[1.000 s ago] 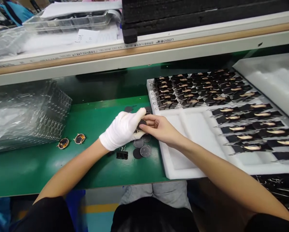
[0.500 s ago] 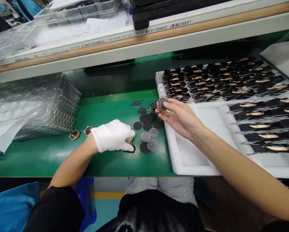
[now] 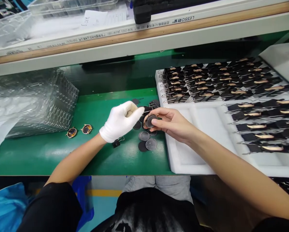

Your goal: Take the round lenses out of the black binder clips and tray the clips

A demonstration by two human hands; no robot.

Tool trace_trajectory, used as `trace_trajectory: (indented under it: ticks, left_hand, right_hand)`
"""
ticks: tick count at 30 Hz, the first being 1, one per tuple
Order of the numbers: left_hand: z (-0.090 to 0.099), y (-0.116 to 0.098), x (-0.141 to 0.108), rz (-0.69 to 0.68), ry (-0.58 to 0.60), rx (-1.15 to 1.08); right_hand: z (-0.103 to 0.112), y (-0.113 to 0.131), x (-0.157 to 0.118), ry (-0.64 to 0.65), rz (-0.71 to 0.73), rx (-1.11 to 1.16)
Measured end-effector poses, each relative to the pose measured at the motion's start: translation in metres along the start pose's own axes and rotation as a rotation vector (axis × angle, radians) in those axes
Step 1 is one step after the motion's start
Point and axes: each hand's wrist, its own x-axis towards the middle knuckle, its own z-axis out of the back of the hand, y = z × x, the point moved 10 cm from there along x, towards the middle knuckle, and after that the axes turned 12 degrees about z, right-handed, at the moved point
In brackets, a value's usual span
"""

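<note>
My bare right hand (image 3: pixel 174 124) grips a rose-gold watch case (image 3: pixel 145 124) with a dark round disc (image 3: pixel 151 121) against it, the thumb pressing on the disc. My left hand (image 3: pixel 122 120), in a white glove, is closed on a black binder clip (image 3: pixel 147 110) at the near edge of the case; the fingers partly hide the clip. Below the left hand another binder clip (image 3: pixel 116 143) lies on the green table. Loose dark and grey discs (image 3: pixel 143 136) lie beneath and in front of my hands. Two watch cases (image 3: pixel 86 129) rest to the left.
A white foam tray (image 3: pixel 183 154) on the right holds rows of clipped watch cases (image 3: pixel 260 136). Stacked clear plastic trays (image 3: pixel 43 106) stand at the left. More binder clips (image 3: pixel 154 103) lie by the foam tray. A shelf edge (image 3: pixel 110 45) crosses above the table.
My left hand has lifted off the table and moved up to the watch case with a binder clip. My right hand has brought the case down and left, towards it.
</note>
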Motion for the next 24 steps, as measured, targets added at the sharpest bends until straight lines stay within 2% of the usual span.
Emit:
trace_trajectory:
  ticks: [3, 6, 7, 9, 11, 12, 14, 19, 22, 24]
  left_hand:
    - [-0.006, -0.002, -0.002, -0.017, 0.113, 0.008]
    - [0.000, -0.001, 0.001, -0.048, 0.185, 0.230]
    - [-0.001, 0.002, 0.001, -0.053, 0.246, 0.336]
    - [-0.011, 0.011, -0.004, -0.061, 0.455, 0.492]
    - [-0.020, 0.018, -0.013, -0.062, 0.655, 0.503]
    - [-0.022, 0.019, -0.015, -0.060, 0.705, 0.475]
    - [-0.024, 0.018, -0.014, -0.057, 0.716, 0.415]
    - [-0.028, 0.014, -0.007, -0.050, 0.592, 0.320]
    - [-0.027, 0.019, -0.001, 0.043, 0.515, 0.285]
    - [-0.022, 0.023, 0.003, 0.125, 0.463, 0.239]
  right_hand:
    - [0.003, 0.000, -0.001, -0.024, 0.017, -0.061]
    - [-0.008, 0.000, -0.004, 0.066, 0.028, -0.125]
    - [-0.015, -0.001, -0.007, 0.119, 0.025, -0.136]
    - [-0.026, -0.004, -0.012, 0.194, 0.026, -0.158]
    - [-0.031, -0.004, -0.015, 0.196, 0.051, -0.184]
    - [-0.030, -0.004, -0.015, 0.176, 0.071, -0.191]
    - [-0.026, -0.001, -0.014, 0.122, 0.104, -0.174]
    - [-0.013, 0.002, -0.011, 0.042, 0.097, -0.117]
    - [-0.010, 0.005, -0.009, 0.022, 0.078, -0.103]
    - [-0.001, 0.010, -0.008, -0.072, 0.077, -0.069]
